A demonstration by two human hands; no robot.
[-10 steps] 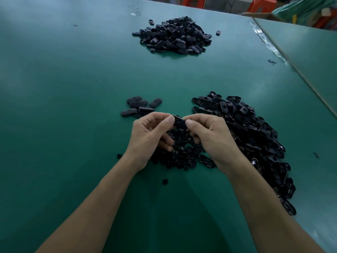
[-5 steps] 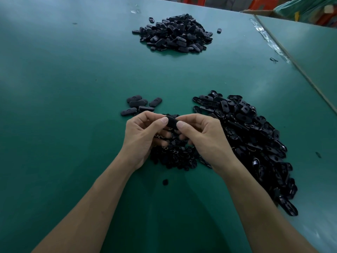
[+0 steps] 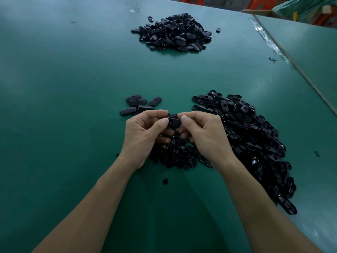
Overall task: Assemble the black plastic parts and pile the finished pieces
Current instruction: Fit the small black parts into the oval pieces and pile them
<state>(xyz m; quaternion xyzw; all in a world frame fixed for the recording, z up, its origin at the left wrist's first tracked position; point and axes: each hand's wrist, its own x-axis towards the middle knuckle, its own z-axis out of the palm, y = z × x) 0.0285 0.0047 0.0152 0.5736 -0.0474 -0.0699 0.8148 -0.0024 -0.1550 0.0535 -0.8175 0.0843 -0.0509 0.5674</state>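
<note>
My left hand and my right hand pinch one black oval plastic piece between thumbs and fingers, held just above the green table. Under the hands lies a heap of small black inserts. A long heap of black oval shells stretches along the right. Several closed oval pieces lie in a small group just beyond my left hand. A large pile of black pieces sits far back on the table.
One stray black bit lies between my forearms. A seam with clear tape joins a second green table at the right. Orange stools and a green bag stand beyond the far edge.
Both hands have drawn slightly nearer and lower over the insert heap, still pinching the same black piece; the thumbs have closed in on it.
</note>
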